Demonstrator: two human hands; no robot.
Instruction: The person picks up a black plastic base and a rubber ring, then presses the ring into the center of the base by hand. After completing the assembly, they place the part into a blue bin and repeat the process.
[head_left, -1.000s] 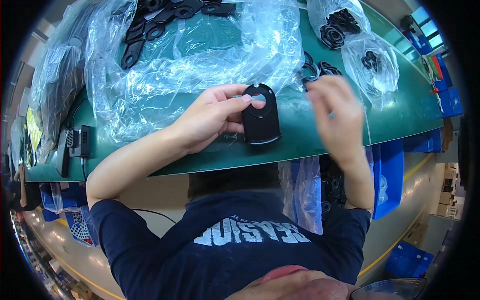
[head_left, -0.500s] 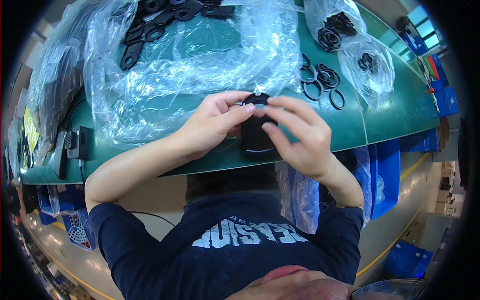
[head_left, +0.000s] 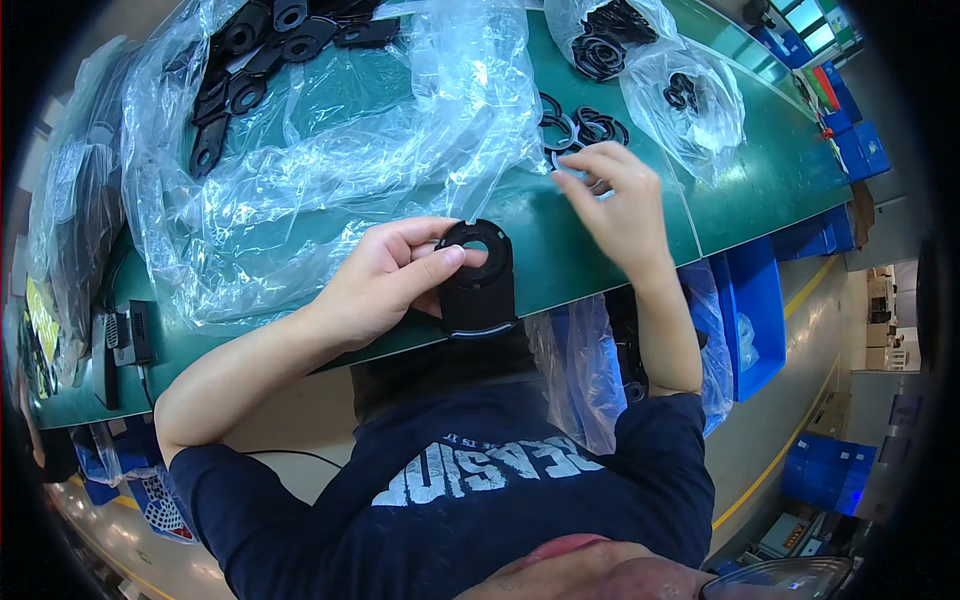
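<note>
Right hand (head_left: 615, 200) has left the black part (head_left: 478, 280), reaching open-fingered toward rings (head_left: 575, 125) at one o'clock; left hand (head_left: 395, 275) is gripping it.

Two hands (head_left: 385, 280); one black housing (head_left: 478, 282); two small ring bags (head_left: 690, 95).

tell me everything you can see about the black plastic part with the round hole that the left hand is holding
The black part looks like matte moulded plastic: a roughly rectangular body with a rounded top and a raised ring around a round through-hole. It lies near the front edge of the green table, its lower end at the edge. The left hand grips its left side, thumb on the ring. The right hand is away from it.
</note>
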